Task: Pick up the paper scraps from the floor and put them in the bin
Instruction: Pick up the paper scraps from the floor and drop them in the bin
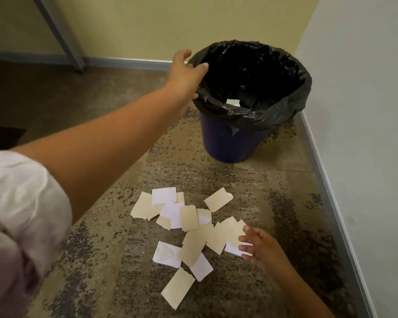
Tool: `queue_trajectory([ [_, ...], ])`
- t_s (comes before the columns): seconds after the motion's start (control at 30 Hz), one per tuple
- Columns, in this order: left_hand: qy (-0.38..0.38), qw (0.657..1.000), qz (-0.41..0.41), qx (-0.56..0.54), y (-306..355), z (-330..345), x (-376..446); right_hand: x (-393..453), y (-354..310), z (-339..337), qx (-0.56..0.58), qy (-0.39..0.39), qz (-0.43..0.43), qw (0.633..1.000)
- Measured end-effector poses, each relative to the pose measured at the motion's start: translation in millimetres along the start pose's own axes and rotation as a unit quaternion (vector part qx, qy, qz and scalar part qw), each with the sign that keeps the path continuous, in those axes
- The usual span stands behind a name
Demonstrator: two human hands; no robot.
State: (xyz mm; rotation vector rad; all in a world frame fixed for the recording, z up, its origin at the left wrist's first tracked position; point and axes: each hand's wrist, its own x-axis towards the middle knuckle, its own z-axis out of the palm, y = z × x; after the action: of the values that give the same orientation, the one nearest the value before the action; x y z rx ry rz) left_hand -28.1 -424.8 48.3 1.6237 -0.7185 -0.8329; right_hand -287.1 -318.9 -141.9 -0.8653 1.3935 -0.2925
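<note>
Beige and white torn paper scraps [189,226] strewn on near floor [101,249]; beyond, black-lined round blue plastic bin [230,143], left hand [186,73] spread at its left rim, right hand [261,247] spread over rightmost scraps

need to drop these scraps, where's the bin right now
In the head view the bin stands upper right, in the wall corner beyond the paper scraps, with the left hand at its rim.

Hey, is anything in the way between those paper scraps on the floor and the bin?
Nothing visible. Only bare carpet lies between the paper scraps and the bin, whose mouth is open; the left hand touches its left rim only.
</note>
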Motion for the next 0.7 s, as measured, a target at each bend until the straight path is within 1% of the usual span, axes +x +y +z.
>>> queue_trajectory([
  [0.03,0.034,0.999,0.020,0.022,-11.1,-5.5,-5.4,4.1,2.1,-0.3,-0.027,-0.004,-0.005,1.000],
  [0.1,0.095,0.994,0.016,0.054,-45.4,-19.9,-19.3,13.7,5.9,-0.4,-0.087,0.011,-0.022,0.996],
  [0.13,0.114,0.991,0.000,0.070,-68.2,-27.5,-27.2,21.2,9.7,-1.1,-0.125,0.025,-0.034,0.991],
  [0.2,0.126,0.985,-0.055,0.108,-119.1,-42.4,-46.9,38.5,19.3,-3.6,-0.208,0.059,-0.062,0.974],
  [0.27,0.120,0.973,-0.113,0.164,-170.9,-55.1,-75.8,57.2,31.7,-7.3,-0.311,0.112,-0.084,0.940],
  [0.33,0.098,0.956,-0.175,0.214,-220.8,-65.3,-115.8,68.8,43.7,-8.0,-0.434,0.153,-0.081,0.884],
  [0.37,0.079,0.945,-0.217,0.233,-244.3,-68.8,-138.4,71.0,48.5,-6.4,-0.479,0.162,-0.071,0.860],
  [0.4,0.057,0.932,-0.262,0.244,-267.0,-71.0,-160.8,71.1,51.4,-3.1,-0.509,0.163,-0.064,0.843],
  [0.47,0.006,0.909,-0.335,0.247,-302.4,-69.1,-198.1,69.7,56.5,5.6,-0.539,0.153,-0.066,0.826],
  [0.5,-0.019,0.897,-0.354,0.265,-314.3,-65.6,-211.2,68.6,58.6,10.2,-0.545,0.146,-0.076,0.822],
  [0.57,-0.046,0.868,-0.365,0.333,-326.5,-55.6,-228.3,67.1,63.7,17.4,-0.556,0.130,-0.093,0.815],
  [0.6,-0.040,0.856,-0.362,0.366,-328.8,-49.2,-234.2,65.7,65.8,19.7,-0.569,0.126,-0.101,0.807],
  [0.67,-0.019,0.847,-0.344,0.404,-332.1,-36.1,-241.6,63.5,70.3,20.1,-0.594,0.127,-0.111,0.786],
  [0.7,-0.012,0.847,-0.331,0.415,-332.8,-30.2,-243.2,62.9,71.9,19.1,-0.595,0.126,-0.110,0.786],
])
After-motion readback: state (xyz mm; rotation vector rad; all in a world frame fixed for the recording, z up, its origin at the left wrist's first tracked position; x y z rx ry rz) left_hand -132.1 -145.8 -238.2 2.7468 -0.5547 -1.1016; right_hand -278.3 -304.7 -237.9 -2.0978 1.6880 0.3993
